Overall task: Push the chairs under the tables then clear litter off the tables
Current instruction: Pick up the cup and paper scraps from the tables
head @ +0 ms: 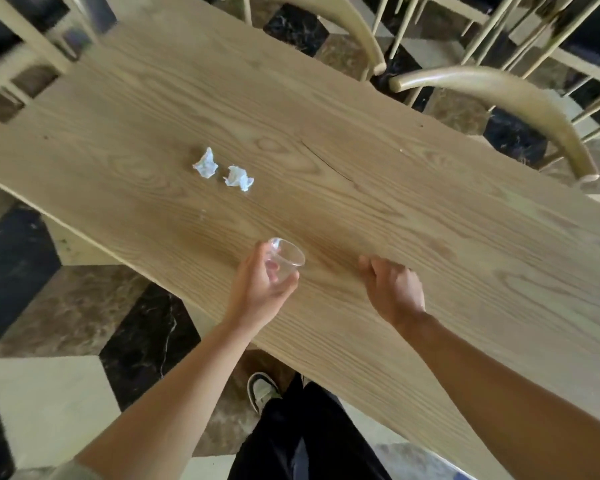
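At the near edge of the tabletop (pixel 378 174), the left hand (pixel 262 289) is gripping a clear plastic cup (pixel 284 259), with the fingers wrapping its side wall and the mouth tilting toward the far edge. Whether the cup is touching the wood or sitting slightly above it cannot be determined. Beside it, the right hand (pixel 394 289) is hovering over the tabletop near the same edge, with the fingers curling loosely inward and holding nothing. Toward the middle of the tabletop, two crumpled white paper wads are lying just beside each other: the left wad (pixel 205 163) and the right wad (pixel 238 178). Beyond the far edge, two curved-back wooden chairs are standing, one (pixel 520 102) near the far right corner and one (pixel 347 19) further left.
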